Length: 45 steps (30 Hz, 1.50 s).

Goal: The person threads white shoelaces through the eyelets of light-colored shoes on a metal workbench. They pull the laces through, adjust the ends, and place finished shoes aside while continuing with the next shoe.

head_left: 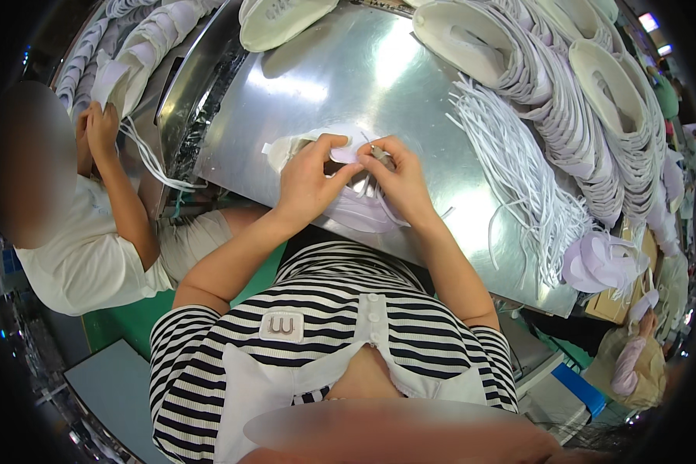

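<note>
A white and pale lilac shoe upper (359, 214) lies at the near edge of the metal table, between my two hands. My left hand (311, 179) is closed on it, thumb and fingers pinching its edge around the opening. Close beside it, my right hand (400, 178) is closed, thumb and fingertips pressed together. A small metallic tool (380, 155) shows among the right hand's fingers, and a thin lace end sticks up next to it. White lace strands run across the upper below the fingertips. Exactly how the fingers grip the lace is partly hidden.
A heap of white laces (518, 189) spreads over the right of the metal table (340, 93). Long nested stacks of shoe uppers (545, 108) line the far right. Loose lilac uppers (595, 261) rest at the right corner. On the left, a co-worker's hands (100, 131) hold another upper.
</note>
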### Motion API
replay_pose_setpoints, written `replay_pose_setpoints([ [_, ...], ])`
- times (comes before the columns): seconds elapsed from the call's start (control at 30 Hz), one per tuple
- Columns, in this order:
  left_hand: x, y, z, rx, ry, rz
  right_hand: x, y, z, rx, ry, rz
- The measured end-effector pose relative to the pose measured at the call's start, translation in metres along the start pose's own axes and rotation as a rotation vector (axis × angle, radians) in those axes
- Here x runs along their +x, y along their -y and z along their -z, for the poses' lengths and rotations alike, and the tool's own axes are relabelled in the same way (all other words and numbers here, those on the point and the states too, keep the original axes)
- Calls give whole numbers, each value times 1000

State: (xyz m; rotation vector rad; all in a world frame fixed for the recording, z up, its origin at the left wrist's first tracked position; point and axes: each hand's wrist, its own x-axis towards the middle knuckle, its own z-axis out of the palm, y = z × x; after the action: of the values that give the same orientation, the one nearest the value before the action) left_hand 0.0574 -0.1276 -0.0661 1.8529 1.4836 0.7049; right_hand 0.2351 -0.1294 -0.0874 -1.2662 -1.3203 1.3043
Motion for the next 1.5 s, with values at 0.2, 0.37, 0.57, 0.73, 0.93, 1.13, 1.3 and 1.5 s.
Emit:
replay_pose_setpoints([
  [0.2,-1,11,-12,-156,-124,-42,-31,16,12,-244,-45,33],
  [0.37,0,21,-20,-178,-220,-121,-30,14,16,-404,-8,92],
  [0.57,-2,18,-19,-191,-213,-102,-24,23,13,-446,18,52],
  [0.73,2,20,-21,-169,-236,-142,-17,15,16,-450,13,129],
  [0.93,-3,11,-20,-209,-259,-90,-16,23,17,-424,46,97],
  [1.13,-3,21,-27,-194,-283,-159,-12,11,19,-476,58,122],
  [1.3,-21,13,-22,-40,-292,-233,0,29,-6,-677,107,230],
  [1.5,-13,21,-42,-127,-292,-178,-17,17,-7,-874,12,95],
])
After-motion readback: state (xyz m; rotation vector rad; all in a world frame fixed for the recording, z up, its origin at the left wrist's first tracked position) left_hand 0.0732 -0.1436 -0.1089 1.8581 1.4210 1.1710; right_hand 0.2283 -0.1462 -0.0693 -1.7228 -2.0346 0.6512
